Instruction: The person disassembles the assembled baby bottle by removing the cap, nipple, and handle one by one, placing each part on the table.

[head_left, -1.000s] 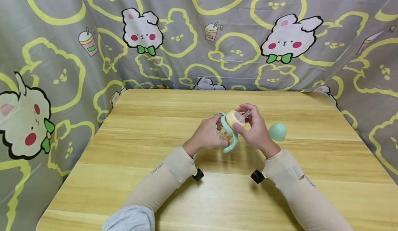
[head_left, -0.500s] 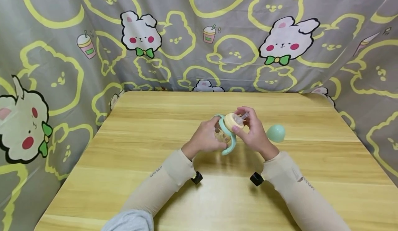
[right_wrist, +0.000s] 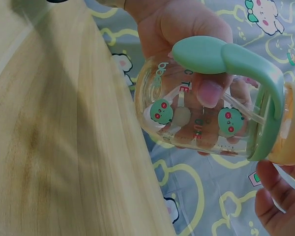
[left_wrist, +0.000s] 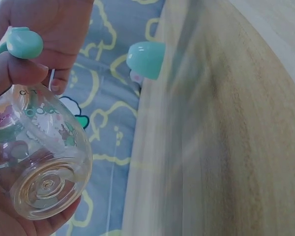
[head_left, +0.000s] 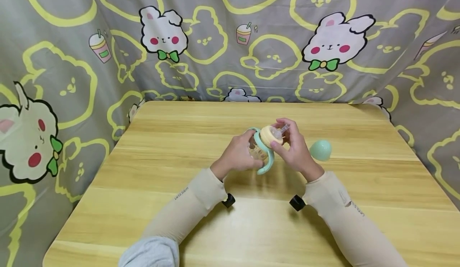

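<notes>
A clear baby bottle [head_left: 257,153] with printed cartoon faces is tilted above the table, its nipple end toward the right. My left hand [head_left: 237,153] grips the bottle's body from the left, with the thumb beside the mint-green handle [right_wrist: 255,69]. With thumb and fingers, my right hand [head_left: 297,152] holds the cream collar [head_left: 267,136] below the clear nipple [head_left: 283,130]. The left wrist view shows the round bottle base [left_wrist: 48,187], nothing standing under it. Inside the bottle, a clear straw [right_wrist: 243,108] shows in the right wrist view.
A mint-green dome cap [head_left: 321,150] rests on the wooden table [head_left: 172,139], just right of my right hand. Behind the table and along both sides hangs a grey cartoon curtain [head_left: 212,59]. A small black camera sits at each wrist.
The head view has shifted slightly. Both hands keep their hold on the bottle, with barely any visible movement.
</notes>
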Motion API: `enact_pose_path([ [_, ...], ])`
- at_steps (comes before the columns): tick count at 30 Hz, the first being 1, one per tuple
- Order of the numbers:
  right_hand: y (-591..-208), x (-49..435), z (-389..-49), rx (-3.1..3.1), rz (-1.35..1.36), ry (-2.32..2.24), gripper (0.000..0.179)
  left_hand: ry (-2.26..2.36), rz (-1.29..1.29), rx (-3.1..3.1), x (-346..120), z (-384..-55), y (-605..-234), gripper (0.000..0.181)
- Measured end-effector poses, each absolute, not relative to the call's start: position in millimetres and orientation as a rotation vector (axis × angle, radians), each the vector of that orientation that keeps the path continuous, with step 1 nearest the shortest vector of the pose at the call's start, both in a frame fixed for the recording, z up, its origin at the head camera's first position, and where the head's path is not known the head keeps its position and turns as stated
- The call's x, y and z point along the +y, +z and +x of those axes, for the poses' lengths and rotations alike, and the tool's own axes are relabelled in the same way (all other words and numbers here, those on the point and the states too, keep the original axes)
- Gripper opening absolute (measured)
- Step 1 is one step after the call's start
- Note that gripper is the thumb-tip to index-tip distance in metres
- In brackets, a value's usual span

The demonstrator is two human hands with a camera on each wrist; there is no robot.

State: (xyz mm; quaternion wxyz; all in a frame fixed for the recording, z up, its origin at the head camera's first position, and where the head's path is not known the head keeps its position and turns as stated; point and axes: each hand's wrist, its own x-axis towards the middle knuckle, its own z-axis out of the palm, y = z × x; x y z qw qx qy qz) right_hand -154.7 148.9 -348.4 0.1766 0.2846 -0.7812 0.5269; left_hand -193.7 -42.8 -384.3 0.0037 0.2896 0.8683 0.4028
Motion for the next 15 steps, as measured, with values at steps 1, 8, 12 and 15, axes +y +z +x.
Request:
enact_pose_path([
  [1,-352.0,149.6,-156.9,-2.211,0.803,1.493,0.056,1.268,0.905,2.718,-42.9,-193.5,-384.7,0.074],
  [8,-376.6,156.8,-173.2,-2.16,0.835,1.615,0.061,1.27,0.903,2.717,-43.2,-192.7,-385.2,0.073],
  [12,-378.1,158.7,-175.2,-2.21,0.808,1.558,0.061,1.264,0.922,2.727,-43.4,-193.3,-385.4,0.073],
  [15,-374.7,156.9,-173.8,-2.262,0.759,1.507,0.064,1.266,0.913,2.728,-43.4,-192.9,-384.8,0.073],
])
